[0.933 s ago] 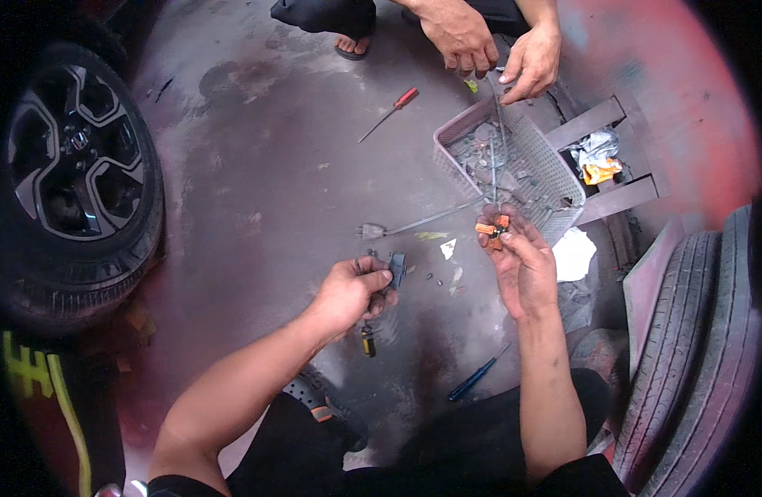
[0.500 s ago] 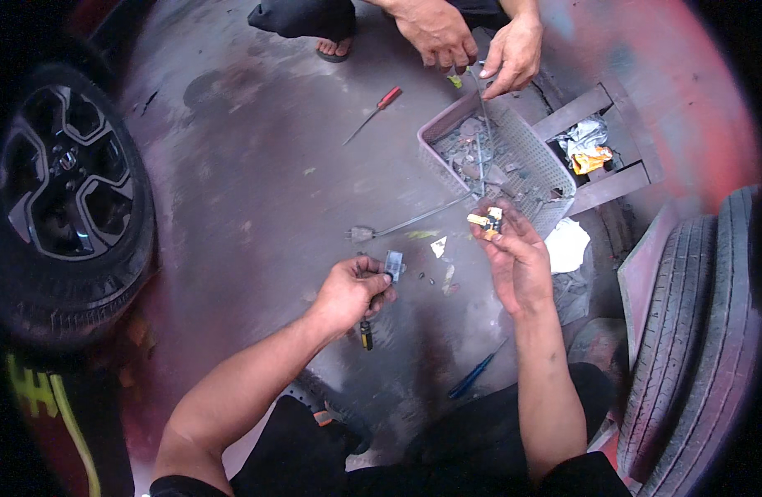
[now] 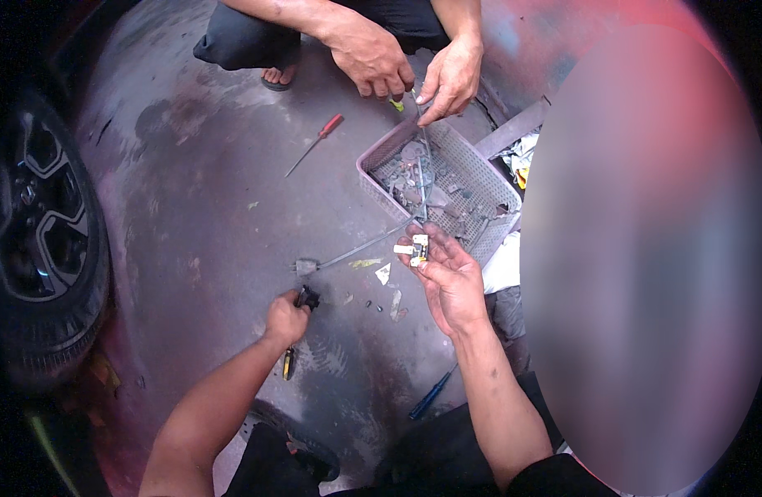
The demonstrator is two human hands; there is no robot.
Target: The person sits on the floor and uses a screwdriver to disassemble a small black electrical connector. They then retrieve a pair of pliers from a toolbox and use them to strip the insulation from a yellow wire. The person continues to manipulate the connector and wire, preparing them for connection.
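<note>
My left hand [image 3: 288, 320] is closed around a small black plastic part [image 3: 309, 297], low over the floor. A tool with a yellow and black handle [image 3: 289, 364] lies just below that hand. My right hand [image 3: 451, 291], palm up, pinches a small white, black and yellow component [image 3: 419, 250] between thumb and fingers. Beyond it stands a pale plastic basket [image 3: 480, 170] of dirty scraps. A grey plug [image 3: 305, 267] with a cord lies nearest my left hand's far side. White and yellowish scraps, including a white triangular piece [image 3: 383, 273], lie between my hands.
A co-worker's hands [image 3: 451, 79] hold a thin strip or cord over the basket. A red screwdriver [image 3: 331, 126] lies on the floor, far left of the basket. A blue-handled tool [image 3: 430, 396] is near my knees. A car wheel [image 3: 45, 224] stands at left. The right side is blurred.
The view has shifted, so most things sit further left. My left hand has drawn left and now holds a black part; the clear bluish piece it held is out of sight. My right hand keeps its component.
</note>
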